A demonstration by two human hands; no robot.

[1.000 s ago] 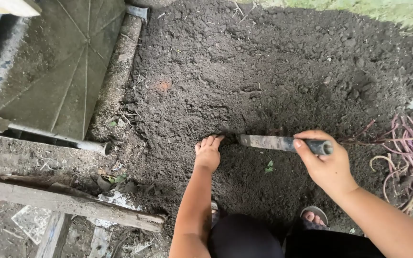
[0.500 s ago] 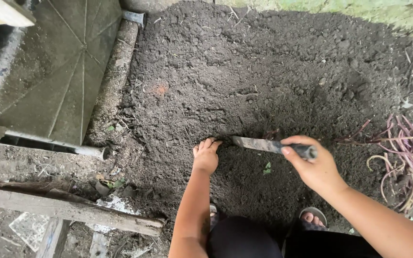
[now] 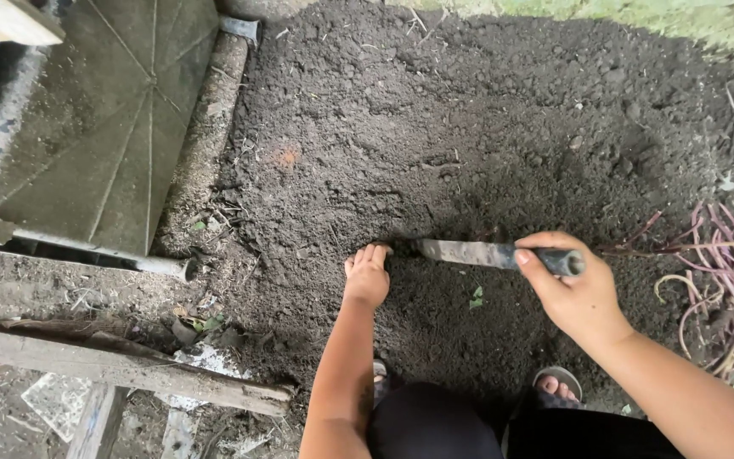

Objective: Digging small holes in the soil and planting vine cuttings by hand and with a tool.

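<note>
The right hand [image 3: 575,293] gripped the handle of a muddy trowel [image 3: 490,255] lying flat on the dark soil [image 3: 469,127], its tip beside the left hand [image 3: 367,274], which pressed, fingers curled, into the dirt.

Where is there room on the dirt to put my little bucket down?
The widest bare soil lies beyond the hands, between the concrete curb and the grassy edge. It is crowded where the left hand digs at the tip of the trowel gripped by the right hand, and by the purple vines.
</note>
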